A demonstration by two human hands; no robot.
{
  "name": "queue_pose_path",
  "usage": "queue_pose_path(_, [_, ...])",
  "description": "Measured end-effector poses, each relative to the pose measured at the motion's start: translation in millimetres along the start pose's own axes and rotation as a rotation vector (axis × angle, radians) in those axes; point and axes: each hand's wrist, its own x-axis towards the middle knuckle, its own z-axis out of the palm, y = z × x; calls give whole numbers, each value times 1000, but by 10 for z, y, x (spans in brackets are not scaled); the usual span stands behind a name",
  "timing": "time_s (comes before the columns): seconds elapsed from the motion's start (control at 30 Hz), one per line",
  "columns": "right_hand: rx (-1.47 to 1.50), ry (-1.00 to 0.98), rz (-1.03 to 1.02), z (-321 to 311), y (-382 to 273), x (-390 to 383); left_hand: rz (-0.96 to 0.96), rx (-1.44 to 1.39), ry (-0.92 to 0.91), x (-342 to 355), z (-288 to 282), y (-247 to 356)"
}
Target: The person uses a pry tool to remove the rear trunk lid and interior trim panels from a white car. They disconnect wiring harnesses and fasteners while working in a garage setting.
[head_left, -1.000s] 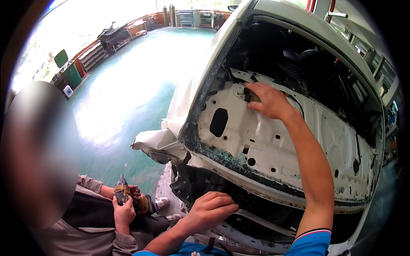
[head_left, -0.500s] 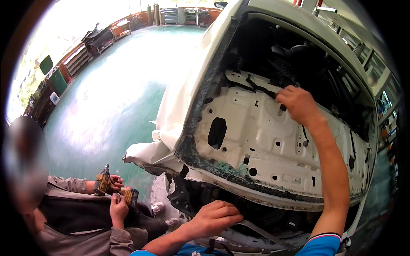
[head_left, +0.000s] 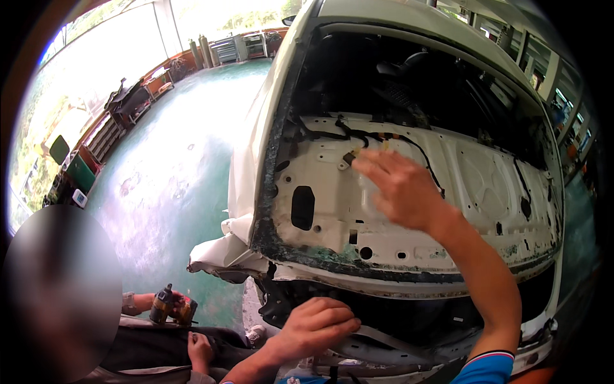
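Work on wiring, it seems: the right hand is at a black connector, grip unclear, needing precision; the left hand curls, hold hidden.

Honestly, I'm not managing to read any text here. A small pale label is showing in the dark opening under the back edge of the white car, but it's coming out way too tiny to make out. Over by the far wall, a white container is showing a bluish patch that's maybe a label, and that's just blurring. The yellow and black power tool a co-worker is holding isn't giving me any clear lettering either.
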Motion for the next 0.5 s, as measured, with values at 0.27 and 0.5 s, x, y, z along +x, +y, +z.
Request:
queue_pose_path(0.27, [802, -637, 271, -667, -650, -790, -25, 341, 74, 530, -191, 9])
queue_pose_path(0.5, [465, -137, 265, -633, -332, -1315, -29, 374, -75, 1163, -88, -52])
